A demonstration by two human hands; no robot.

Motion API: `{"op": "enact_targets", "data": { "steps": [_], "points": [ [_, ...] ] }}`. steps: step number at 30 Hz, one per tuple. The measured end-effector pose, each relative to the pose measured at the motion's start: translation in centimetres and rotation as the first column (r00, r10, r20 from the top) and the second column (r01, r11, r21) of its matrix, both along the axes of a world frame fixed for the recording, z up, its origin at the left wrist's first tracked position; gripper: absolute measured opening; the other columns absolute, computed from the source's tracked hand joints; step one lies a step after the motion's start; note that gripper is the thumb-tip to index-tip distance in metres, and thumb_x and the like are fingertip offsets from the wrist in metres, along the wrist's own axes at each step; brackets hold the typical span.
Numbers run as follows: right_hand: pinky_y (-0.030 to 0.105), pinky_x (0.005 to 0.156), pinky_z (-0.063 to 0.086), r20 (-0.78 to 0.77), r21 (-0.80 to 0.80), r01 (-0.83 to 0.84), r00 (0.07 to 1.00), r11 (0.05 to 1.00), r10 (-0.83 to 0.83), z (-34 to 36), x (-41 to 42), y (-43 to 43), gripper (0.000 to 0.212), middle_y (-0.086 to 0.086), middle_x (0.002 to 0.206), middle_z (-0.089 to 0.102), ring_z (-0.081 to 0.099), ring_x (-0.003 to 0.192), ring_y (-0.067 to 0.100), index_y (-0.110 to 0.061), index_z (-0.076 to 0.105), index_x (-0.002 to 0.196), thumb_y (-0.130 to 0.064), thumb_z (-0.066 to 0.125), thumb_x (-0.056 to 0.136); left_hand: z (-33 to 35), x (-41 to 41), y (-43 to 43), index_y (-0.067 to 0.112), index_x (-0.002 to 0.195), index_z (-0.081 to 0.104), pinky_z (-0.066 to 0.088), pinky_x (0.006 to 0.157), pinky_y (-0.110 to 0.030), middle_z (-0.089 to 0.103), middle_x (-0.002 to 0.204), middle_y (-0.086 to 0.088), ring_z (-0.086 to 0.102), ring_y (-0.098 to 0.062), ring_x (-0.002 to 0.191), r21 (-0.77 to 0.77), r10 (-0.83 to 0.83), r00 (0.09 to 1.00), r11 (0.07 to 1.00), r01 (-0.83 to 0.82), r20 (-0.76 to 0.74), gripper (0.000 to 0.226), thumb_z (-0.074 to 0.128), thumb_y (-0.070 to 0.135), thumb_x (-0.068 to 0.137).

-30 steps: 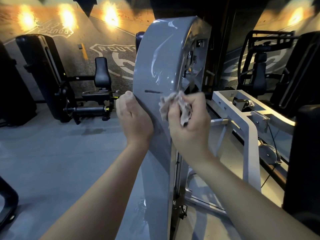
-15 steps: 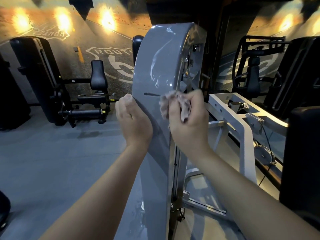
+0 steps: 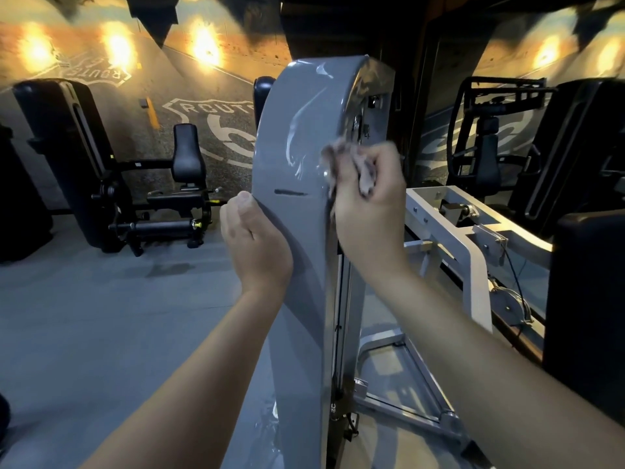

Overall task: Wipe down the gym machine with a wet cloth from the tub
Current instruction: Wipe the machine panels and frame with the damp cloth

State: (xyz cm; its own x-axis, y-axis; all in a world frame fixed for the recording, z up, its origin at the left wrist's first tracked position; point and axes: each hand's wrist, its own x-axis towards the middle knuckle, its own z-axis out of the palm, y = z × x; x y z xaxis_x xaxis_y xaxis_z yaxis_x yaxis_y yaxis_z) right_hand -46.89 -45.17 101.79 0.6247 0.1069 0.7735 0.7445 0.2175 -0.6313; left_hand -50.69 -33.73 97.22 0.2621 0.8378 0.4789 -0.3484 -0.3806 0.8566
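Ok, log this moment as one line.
step: wipe | right hand: presses bunched cloth on gray shroud | left hand: grips shroud's left edge

My one camera rides on my head, wide-angle, facing forward and a little down along both forearms. It sits close to the tall curved grey metal machine cover (image 3: 297, 130), centre frame, where my left hand (image 3: 258, 245) and my right hand (image 3: 368, 211), gripping a crumpled pale cloth (image 3: 341, 155), appear.

Grey floor (image 3: 84, 316) carries the grey gym machine (image 3: 294, 106), with a black seated machine (image 3: 61, 147) standing left
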Motion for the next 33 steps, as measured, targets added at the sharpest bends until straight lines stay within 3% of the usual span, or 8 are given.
{"op": "enact_targets", "data": {
  "steps": [3,9,14,17,20,23,29,33],
  "points": [
    [0.044,0.052,0.047,0.017,-0.063,-0.075,0.997,0.995,0.076,-2.2,-1.6,-0.5,0.02,0.008,0.077,0.064,0.062,0.063,0.028,-0.017,0.045,0.091,-0.025,0.057,0.106,0.1,0.2,0.2,0.031,0.079,0.039,0.039,0.094,-0.047,0.048,0.089,0.011,0.048,-0.027,0.099,0.015,0.022,1.0,1.0,-0.022,0.003,0.03,0.024,0.035,0.104],
    [0.047,0.056,0.045,-0.001,0.0,0.04,0.999,0.999,-0.04,2.2,0.9,0.2,0.025,0.008,0.074,0.058,0.053,0.062,0.021,-0.004,0.047,0.092,-0.022,0.057,0.106,0.1,0.0,0.0,0.03,0.079,0.039,0.039,0.094,-0.046,0.047,0.088,0.011,0.048,-0.026,0.098,0.02,0.009,1.0,1.0,-0.009,-0.007,0.03,0.022,0.036,0.103],
    [0.028,0.056,0.043,0.014,-0.095,-0.083,0.996,0.992,0.085,-0.5,-0.8,-0.7,0.021,0.002,0.074,0.061,0.057,0.063,0.013,-0.011,0.044,0.089,-0.017,0.053,0.107,0.1,0.1,0.1,0.03,0.079,0.038,0.039,0.094,-0.048,0.047,0.087,0.011,0.049,-0.029,0.098,0.025,0.029,1.0,0.999,-0.029,-0.001,0.032,0.019,0.045,0.099],
    [0.041,0.054,0.043,-0.05,-0.036,0.023,0.998,0.999,-0.024,3.2,1.7,0.0,0.024,0.009,0.074,0.059,0.056,0.062,0.022,-0.008,0.046,0.09,-0.022,0.055,0.106,0.0,0.2,0.1,0.03,0.079,0.039,0.038,0.091,-0.04,0.048,0.088,0.011,0.048,-0.024,0.097,0.011,0.008,1.0,1.0,-0.008,0.004,0.03,0.021,0.042,0.1],
    [0.033,0.055,0.042,-0.061,-0.022,-0.001,0.998,1.0,-0.001,1.3,1.0,0.0,0.022,0.005,0.074,0.059,0.053,0.06,0.016,-0.009,0.045,0.089,-0.018,0.053,0.107,-0.1,0.2,0.0,0.029,0.084,0.043,0.034,0.091,-0.033,0.049,0.091,0.013,0.047,-0.02,0.1,-0.001,-0.001,1.0,1.0,0.001,-0.002,0.03,0.022,0.04,0.101],
    [0.03,0.057,0.042,-0.04,-0.076,-0.103,0.994,0.992,0.1,-1.2,-0.8,-0.6,0.022,0.004,0.075,0.059,0.054,0.062,0.015,-0.01,0.043,0.088,-0.014,0.052,0.107,0.0,0.2,0.1,0.025,0.086,0.045,0.033,0.091,-0.033,0.049,0.091,0.013,0.047,-0.02,0.1,0.008,0.025,1.0,1.0,-0.025,-0.006,0.031,0.022,0.037,0.103],
    [0.035,0.059,0.043,-0.101,0.017,0.015,0.995,1.0,-0.013,3.2,2.3,0.7,0.027,0.003,0.073,0.057,0.052,0.061,0.013,-0.003,0.043,0.091,-0.022,0.054,0.107,-0.1,0.2,0.2,0.032,0.082,0.042,0.036,0.091,-0.037,0.05,0.091,0.01,0.048,-0.022,0.099,0.024,0.023,1.0,0.999,-0.024,0.001,0.03,0.021,0.04,0.102],
    [0.038,0.059,0.046,-0.006,-0.059,-0.041,0.999,0.997,0.04,-0.1,0.5,-0.1,0.021,0.011,0.078,0.06,0.056,0.065,0.019,-0.003,0.043,0.09,-0.013,0.052,0.106,-0.1,0.4,0.3,0.019,0.085,0.046,0.038,0.091,-0.04,0.049,0.088,0.01,0.048,-0.025,0.097,0.059,0.066,0.998,0.996,-0.067,0.01,0.041,0.02,0.047,0.098]
  ]
}}
